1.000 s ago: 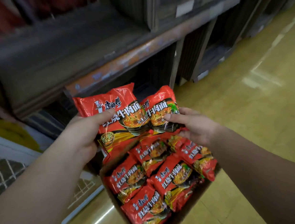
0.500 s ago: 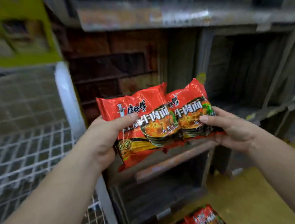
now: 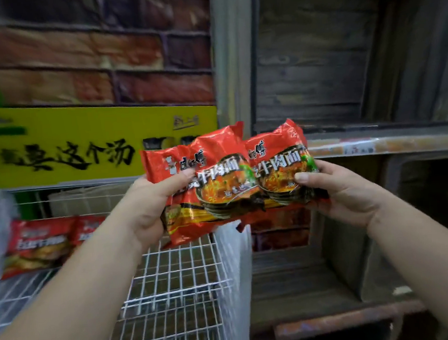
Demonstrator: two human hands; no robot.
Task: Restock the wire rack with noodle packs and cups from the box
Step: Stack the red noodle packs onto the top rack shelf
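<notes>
Two red noodle packs held up side by side above the wire rack.

The left noodle pack (image 3: 205, 187) sits in the left hand (image 3: 150, 205), thumb pressed across its front and the fingers curled out of sight behind it; the right noodle pack (image 3: 279, 168) is pinched in the right hand (image 3: 339, 190), thumb on the printed bowl, fingers wrapped under the wrapper's lower edge. The two packs overlap slightly at their inner edges (the left one in front). Both hang in the air over the right end of the white wire rack (image 3: 183, 280), not touching it. Further left on the rack lie shelved noodle packs (image 3: 43, 243), blurred. Behind them stands a yellow sign (image 3: 81, 143) against a brick-pattern wall (image 3: 100, 45), and to the right is a dark wooden shelf unit (image 3: 344, 80).
</notes>
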